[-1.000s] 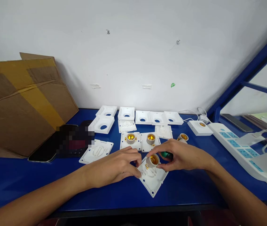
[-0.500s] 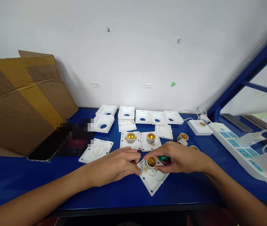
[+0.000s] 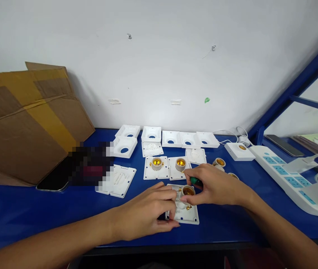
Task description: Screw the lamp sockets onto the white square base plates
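While left hand (image 3: 157, 209) pinches plate (image 3: 189, 218) at left | right hand (image 3: 215, 185) clasps green handle (image 3: 195, 182), thumb at socket (image 3: 188, 191) | plate between both

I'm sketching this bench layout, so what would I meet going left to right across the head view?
Cardboard box → left hand → white base plate, partly covered by both hands → right hand → white power strip.
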{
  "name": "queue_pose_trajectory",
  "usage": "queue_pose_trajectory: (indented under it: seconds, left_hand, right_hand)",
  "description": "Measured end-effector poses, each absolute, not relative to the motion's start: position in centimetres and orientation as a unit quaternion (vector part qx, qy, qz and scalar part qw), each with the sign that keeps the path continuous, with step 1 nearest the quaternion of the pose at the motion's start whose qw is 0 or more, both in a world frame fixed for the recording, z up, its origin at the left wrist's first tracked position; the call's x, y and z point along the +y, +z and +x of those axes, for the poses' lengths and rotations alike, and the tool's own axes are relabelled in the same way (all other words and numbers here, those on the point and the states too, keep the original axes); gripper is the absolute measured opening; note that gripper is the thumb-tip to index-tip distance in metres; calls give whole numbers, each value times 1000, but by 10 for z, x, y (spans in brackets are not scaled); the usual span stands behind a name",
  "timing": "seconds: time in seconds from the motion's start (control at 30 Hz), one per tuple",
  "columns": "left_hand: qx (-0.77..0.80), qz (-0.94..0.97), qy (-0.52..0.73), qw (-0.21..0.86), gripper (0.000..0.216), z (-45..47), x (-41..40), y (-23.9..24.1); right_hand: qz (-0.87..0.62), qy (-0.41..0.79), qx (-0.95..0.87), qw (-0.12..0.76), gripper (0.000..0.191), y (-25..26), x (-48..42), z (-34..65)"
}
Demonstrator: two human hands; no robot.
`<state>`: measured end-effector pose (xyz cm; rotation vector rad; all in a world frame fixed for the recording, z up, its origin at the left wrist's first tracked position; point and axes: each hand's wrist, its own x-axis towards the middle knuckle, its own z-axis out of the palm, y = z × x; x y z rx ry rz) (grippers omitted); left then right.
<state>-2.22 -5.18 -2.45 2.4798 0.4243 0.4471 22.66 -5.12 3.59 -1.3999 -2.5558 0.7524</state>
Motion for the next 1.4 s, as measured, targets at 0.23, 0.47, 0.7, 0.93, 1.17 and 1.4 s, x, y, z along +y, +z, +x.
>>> queue_pose_trajectory:
  seconds: [0.23, 0.47, 0.7, 0.93, 1.17, 1.4]
  left_hand:
    - [105, 941, 175, 271, 27, -37, -29, -5]
    - [89, 949, 139, 269, 19, -44, -11, -6]
    - [82, 946, 176, 258, 12, -31, -22, -19]
    - [88, 947, 175, 255, 8, -30, -27, -19]
    - [76, 947, 184, 252, 9, -31, -27, -22]
    - [76, 946, 187, 252, 10, -31, -27, -22]
  right_hand:
    - [-479, 235, -843, 73, 44, 36, -51, 226]
    - [-474, 236, -845, 70, 45, 34, -53, 226]
    - [-461, 235, -853, 68, 44, 32, -54, 226]
    - [-440, 249, -861, 53, 41, 29, -52, 227]
    - [-437, 240, -865, 48, 43, 29, -53, 225]
    - [-440, 237, -865, 42, 45, 26, -53, 224]
